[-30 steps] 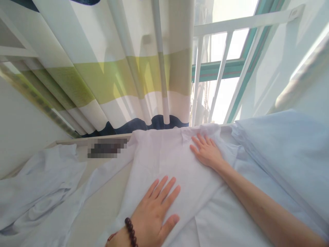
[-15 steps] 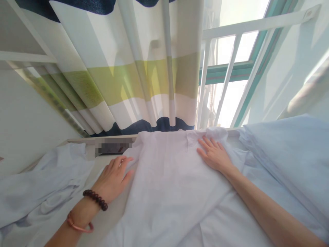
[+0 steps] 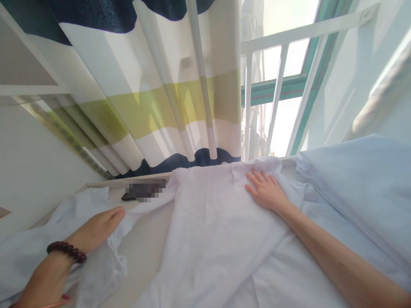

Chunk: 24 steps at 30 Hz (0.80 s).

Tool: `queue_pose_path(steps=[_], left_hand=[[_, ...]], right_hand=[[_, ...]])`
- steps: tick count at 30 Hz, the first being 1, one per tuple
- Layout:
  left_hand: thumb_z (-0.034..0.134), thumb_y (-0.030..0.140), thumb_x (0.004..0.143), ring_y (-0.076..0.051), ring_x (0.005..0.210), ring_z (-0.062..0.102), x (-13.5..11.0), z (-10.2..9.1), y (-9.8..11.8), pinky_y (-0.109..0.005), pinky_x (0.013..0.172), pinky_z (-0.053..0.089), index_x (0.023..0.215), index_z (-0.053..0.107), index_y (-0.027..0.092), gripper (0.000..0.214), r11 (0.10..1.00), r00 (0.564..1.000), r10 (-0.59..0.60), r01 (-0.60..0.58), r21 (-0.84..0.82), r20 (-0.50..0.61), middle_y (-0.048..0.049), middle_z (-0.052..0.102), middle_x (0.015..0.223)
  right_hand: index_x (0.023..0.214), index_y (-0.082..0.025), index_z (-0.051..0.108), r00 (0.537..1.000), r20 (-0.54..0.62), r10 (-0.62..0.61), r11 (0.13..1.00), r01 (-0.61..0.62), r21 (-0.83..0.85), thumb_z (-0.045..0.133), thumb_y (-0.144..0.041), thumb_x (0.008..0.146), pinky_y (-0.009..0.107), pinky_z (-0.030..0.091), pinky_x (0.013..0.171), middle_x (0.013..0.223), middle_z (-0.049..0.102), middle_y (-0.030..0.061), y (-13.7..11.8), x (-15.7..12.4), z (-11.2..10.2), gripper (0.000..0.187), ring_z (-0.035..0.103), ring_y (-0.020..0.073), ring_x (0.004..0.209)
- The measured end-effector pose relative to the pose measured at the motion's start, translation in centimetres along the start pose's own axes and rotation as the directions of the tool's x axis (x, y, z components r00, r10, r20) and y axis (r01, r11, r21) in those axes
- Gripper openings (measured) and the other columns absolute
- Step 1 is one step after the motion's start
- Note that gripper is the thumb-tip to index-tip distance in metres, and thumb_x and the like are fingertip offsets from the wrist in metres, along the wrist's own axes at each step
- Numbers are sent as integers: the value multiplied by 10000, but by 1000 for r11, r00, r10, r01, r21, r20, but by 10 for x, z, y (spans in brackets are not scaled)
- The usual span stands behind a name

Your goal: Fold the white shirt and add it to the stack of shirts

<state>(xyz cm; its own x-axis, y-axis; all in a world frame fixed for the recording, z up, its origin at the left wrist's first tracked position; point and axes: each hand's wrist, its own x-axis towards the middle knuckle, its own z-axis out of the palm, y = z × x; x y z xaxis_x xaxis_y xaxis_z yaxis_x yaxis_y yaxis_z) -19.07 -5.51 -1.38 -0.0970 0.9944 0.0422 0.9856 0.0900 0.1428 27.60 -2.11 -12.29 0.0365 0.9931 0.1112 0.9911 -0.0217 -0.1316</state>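
A white shirt [image 3: 212,231] lies spread on a pale table [image 3: 147,239]. My right hand [image 3: 266,191] rests flat on its upper part near the far edge, fingers stretched out and holding nothing. My left hand [image 3: 94,229], with a dark bead bracelet on the wrist, is at the left, its fingers closed on the shirt's sleeve [image 3: 105,261]. The sleeve fabric bunches up under that hand.
A striped curtain [image 3: 154,107] hangs behind the table, and a white window rail [image 3: 276,85] stands to its right. A dark flat object [image 3: 143,190] lies at the table's far edge. Light blue cloth [image 3: 353,184] is piled at the right. A wall [image 3: 32,171] closes the left.
My left hand went from the shirt's middle out to the left and now grips the sleeve, which has bunched up. My right hand stayed flat on the shirt.
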Motion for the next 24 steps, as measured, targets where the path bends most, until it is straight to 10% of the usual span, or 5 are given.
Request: queue_pose_path(steps=[7,11,14,17,24], left_hand=[[257,623,875,-201,717,582,-31,-33,57,-275,675,498,862,506,237,460,913,996,-10,44,-406,85,17,608,675],[198,679,873,-174,794,598,-34,-16,75,-249,719,489,832,512,219,558,890,952,188,-61,-452,242,-6,643,880],[216,714,845,-172,606,622,-24,6,64,-262,557,476,758,489,194,594,949,875,2,151,-276,485,-40,664,839],[321,757,778,-204,522,608,-13,27,51,-268,450,427,785,496,191,593,969,874,-153,225,-106,461,-50,649,683],[572,668,627,-192,546,590,-10,40,67,-270,494,441,758,549,175,511,920,841,158,65,-386,518,-19,641,603]], right_hand=[[1513,-250,271,1000,29,11,1000,-10,-12,206,-487,964,464,169,1159,1590,208,6,-4,-5,-3,601,197,282,1445],[1515,-244,266,999,41,15,1000,-14,-22,203,-483,965,461,169,1161,1590,205,5,-7,-9,-5,602,180,278,1450],[1519,-238,254,999,48,13,1000,-12,-22,194,-487,966,455,166,1163,1592,198,3,-7,-12,-5,609,165,271,1455],[1520,-233,249,999,50,11,1000,-10,-23,193,-486,968,456,165,1163,1593,197,10,-7,-13,-5,610,164,273,1455],[1513,-228,273,999,34,12,999,-11,-33,208,-478,969,462,172,1161,1585,225,27,-9,-14,-4,602,180,277,1451]])
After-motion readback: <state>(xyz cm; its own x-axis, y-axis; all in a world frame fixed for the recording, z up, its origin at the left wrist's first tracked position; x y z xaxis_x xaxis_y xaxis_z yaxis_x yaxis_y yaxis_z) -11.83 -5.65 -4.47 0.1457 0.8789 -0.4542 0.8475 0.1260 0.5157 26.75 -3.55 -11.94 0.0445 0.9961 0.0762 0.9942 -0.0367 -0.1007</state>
